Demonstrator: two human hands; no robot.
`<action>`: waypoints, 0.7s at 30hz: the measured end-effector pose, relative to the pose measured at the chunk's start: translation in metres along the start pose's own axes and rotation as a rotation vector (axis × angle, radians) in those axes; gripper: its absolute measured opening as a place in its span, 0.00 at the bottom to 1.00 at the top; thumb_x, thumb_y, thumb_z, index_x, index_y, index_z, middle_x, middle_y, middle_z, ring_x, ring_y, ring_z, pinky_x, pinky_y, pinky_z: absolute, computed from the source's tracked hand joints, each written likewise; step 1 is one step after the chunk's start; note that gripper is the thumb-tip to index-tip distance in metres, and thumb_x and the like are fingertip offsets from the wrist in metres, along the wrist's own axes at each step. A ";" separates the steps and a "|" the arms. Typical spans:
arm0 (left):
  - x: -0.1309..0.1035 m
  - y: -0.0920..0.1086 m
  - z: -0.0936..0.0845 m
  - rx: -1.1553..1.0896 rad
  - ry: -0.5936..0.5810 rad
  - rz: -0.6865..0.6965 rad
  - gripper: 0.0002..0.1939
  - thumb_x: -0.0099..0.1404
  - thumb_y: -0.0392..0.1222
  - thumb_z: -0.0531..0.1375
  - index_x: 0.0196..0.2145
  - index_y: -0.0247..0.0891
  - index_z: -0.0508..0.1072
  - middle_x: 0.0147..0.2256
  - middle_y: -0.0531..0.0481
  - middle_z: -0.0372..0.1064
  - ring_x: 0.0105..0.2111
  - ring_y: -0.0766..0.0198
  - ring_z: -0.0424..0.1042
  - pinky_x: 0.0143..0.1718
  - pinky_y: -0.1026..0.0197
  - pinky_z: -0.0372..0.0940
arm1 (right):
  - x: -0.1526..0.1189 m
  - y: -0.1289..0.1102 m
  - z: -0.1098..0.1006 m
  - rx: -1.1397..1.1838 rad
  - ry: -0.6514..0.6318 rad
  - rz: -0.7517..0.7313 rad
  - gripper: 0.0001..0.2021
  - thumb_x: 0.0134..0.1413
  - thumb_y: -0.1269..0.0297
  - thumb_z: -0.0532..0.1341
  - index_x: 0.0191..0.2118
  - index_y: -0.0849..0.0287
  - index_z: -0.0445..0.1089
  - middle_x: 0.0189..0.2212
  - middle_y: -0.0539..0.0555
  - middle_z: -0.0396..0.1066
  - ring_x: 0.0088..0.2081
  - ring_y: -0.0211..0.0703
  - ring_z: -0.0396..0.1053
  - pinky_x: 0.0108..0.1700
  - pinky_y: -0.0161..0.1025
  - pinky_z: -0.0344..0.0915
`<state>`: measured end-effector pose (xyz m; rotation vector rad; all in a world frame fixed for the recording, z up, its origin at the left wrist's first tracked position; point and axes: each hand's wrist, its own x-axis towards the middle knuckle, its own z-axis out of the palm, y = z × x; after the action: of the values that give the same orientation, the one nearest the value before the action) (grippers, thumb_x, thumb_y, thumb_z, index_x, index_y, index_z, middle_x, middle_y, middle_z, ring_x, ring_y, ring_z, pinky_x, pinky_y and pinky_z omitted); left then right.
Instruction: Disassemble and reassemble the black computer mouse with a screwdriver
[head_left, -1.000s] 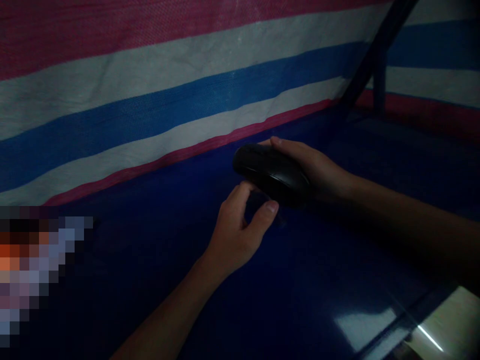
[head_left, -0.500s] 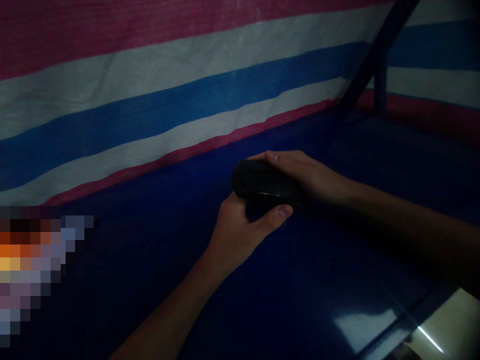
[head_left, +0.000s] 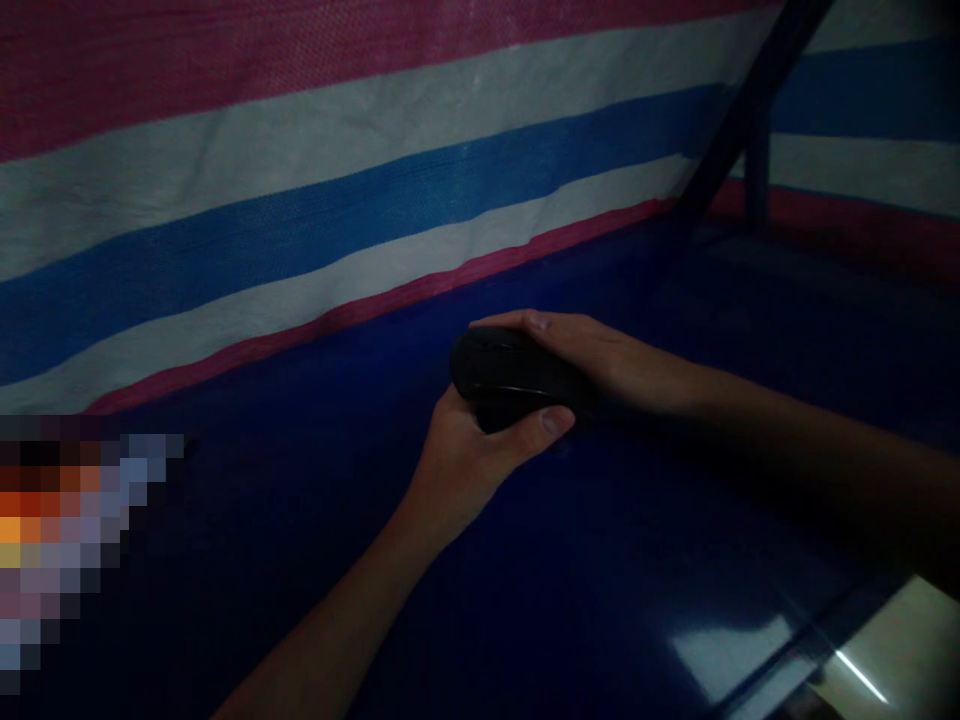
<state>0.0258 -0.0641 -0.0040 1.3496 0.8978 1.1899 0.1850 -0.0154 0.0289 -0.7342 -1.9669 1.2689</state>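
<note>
Between my two hands is a black computer mouse [head_left: 517, 365], held over the dark blue glossy surface [head_left: 600, 580]. My left hand [head_left: 480, 450] grips it from the near side, thumb along its lower edge; the other fingers are hidden beneath or behind it. From the far right side my right hand [head_left: 600, 350] closes on the mouse, its thumb resting along the upper edge. The right fingers are mostly out of sight behind the mouse. Dim light hides the mouse's buttons and underside.
A red, white and blue striped woven sheet [head_left: 360, 220] hangs behind the surface. A dark slanted post [head_left: 739, 130] stands at the back right. At the left edge is a pixelated bright patch [head_left: 60, 530]. A pale lit floor area [head_left: 900, 650] shows at the lower right.
Both hands and the mouse have shifted slightly left and a little down. The grip of both hands on the mouse looks the same.
</note>
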 end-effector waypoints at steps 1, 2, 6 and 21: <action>0.001 -0.001 0.000 -0.016 0.020 -0.003 0.19 0.53 0.49 0.68 0.42 0.40 0.75 0.39 0.48 0.77 0.40 0.58 0.76 0.43 0.57 0.71 | 0.000 0.000 0.000 -0.007 0.025 0.008 0.21 0.65 0.49 0.48 0.53 0.52 0.70 0.48 0.50 0.73 0.48 0.41 0.71 0.53 0.40 0.65; 0.002 -0.002 0.000 -0.037 0.048 0.009 0.19 0.54 0.49 0.67 0.42 0.41 0.75 0.40 0.48 0.77 0.41 0.58 0.76 0.44 0.57 0.71 | -0.001 0.000 0.000 -0.016 0.053 0.015 0.22 0.64 0.49 0.49 0.54 0.52 0.68 0.50 0.52 0.72 0.50 0.42 0.70 0.54 0.41 0.64; 0.007 -0.004 -0.003 -0.130 0.123 0.105 0.17 0.58 0.49 0.64 0.45 0.42 0.74 0.42 0.48 0.77 0.46 0.58 0.74 0.50 0.56 0.68 | -0.003 -0.001 0.001 -0.034 0.058 -0.025 0.23 0.62 0.52 0.55 0.60 0.52 0.58 0.54 0.54 0.67 0.55 0.44 0.66 0.56 0.45 0.63; 0.012 -0.002 -0.006 -0.147 0.295 0.048 0.25 0.58 0.51 0.63 0.51 0.41 0.66 0.54 0.44 0.68 0.56 0.55 0.66 0.54 0.54 0.63 | 0.000 0.004 -0.002 0.011 0.109 -0.085 0.32 0.50 0.65 0.67 0.59 0.58 0.54 0.46 0.53 0.67 0.49 0.42 0.68 0.50 0.41 0.67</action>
<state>0.0227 -0.0513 -0.0046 1.0998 0.9672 1.4889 0.1870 -0.0130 0.0262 -0.6928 -1.8824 1.1641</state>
